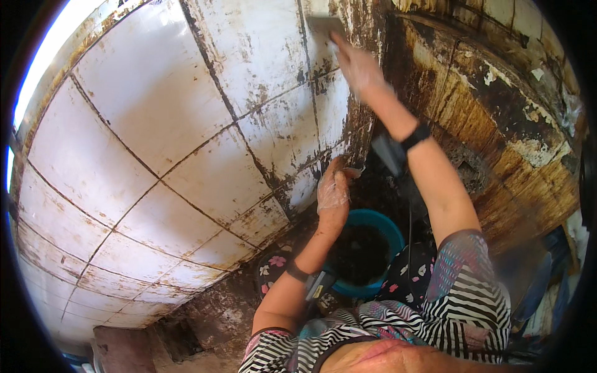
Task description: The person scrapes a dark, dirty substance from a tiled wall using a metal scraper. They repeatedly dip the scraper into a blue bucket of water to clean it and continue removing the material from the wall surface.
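Note:
My right hand, in a clear plastic glove and smeared by motion, reaches up the tiled wall. It grips a flat grey-brown scraper, whose blade lies against or very close to a stained tile. Lower down, my left hand is closed near the wall's brown-crusted corner, also in a clear glove. What its fingers hold, if anything, I cannot make out. Below it a blue basin with dark contents stands between my knees.
To the right rises a grimy brown tiled surface with peeling patches. A dark wet floor runs along the wall's foot. A reddish-brown block sits at the lower left, and dark blue cloth-like material lies at the right.

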### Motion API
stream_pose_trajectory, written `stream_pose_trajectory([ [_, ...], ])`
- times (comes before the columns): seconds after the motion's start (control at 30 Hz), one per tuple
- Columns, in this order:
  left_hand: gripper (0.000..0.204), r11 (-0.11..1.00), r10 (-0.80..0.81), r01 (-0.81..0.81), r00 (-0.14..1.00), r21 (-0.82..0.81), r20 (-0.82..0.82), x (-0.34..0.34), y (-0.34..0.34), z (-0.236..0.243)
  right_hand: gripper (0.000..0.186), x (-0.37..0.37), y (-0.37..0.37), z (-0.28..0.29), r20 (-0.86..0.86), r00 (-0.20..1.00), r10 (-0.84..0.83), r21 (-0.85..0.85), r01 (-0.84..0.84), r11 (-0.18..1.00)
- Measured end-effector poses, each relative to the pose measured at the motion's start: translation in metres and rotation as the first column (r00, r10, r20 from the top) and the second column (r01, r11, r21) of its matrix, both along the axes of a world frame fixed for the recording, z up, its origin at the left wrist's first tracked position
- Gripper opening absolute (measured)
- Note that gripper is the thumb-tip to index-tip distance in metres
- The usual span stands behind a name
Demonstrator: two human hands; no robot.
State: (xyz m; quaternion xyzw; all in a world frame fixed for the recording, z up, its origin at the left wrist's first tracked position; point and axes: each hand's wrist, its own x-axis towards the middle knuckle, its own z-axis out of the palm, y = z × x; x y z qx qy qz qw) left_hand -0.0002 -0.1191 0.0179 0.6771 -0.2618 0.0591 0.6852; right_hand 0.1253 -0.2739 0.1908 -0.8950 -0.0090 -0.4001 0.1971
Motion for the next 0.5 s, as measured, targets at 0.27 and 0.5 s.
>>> stream_pose_trajectory([
  [0.27,0.064,1.0,0.009,-0.009,1.0,0.019,0.002,-0.004,-0.002,0.003,0.044,0.032,-0.018,0.038,0.021,1.0,-0.012,-0.014,0.012,1.0],
  [0.5,0.064,1.0,0.006,-0.006,1.0,0.027,-0.001,0.001,0.003,0.007,0.041,0.011,-0.003,-0.013,-0.096,0.995,0.001,0.05,0.004,0.999],
])
